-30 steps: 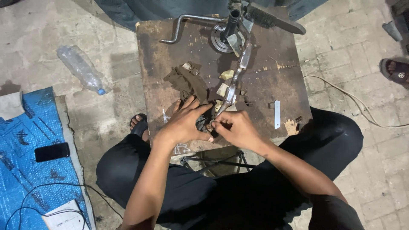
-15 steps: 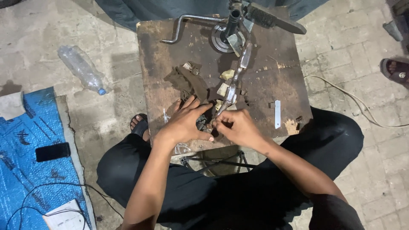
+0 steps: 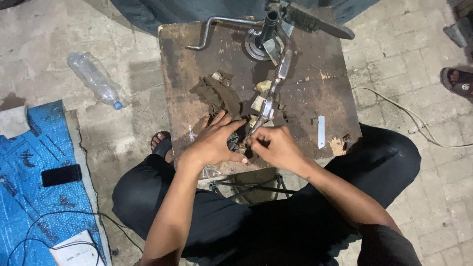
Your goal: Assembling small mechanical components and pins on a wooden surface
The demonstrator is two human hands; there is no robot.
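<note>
A worn wooden work table [image 3: 330, 88] stands in front of me. On it lies a long metal lever part [image 3: 276, 88] running from a round hub [image 3: 258, 42] at the far edge down toward my hands. My left hand [image 3: 214, 140] rests on the table's near edge, fingers spread over a small dark part [image 3: 235, 143] at the lever's lower end. My right hand [image 3: 276, 145] pinches the same small part from the right. What lies between the fingers is mostly hidden.
A dirty rag [image 3: 217, 96] and paper scraps [image 3: 262, 87] lie mid-table, a bent metal rod [image 3: 209, 29] at the far left, a small metal strip [image 3: 321, 130] at right. On the floor: a plastic bottle [image 3: 93, 79], blue tarp [image 3: 29, 182], phone [image 3: 61, 175], cable [image 3: 414, 118]. Another person's sandalled foot [image 3: 458, 81] at far right.
Both hands have stayed at the lever's lower end, with only slight finger shifts. Nothing else moved.
</note>
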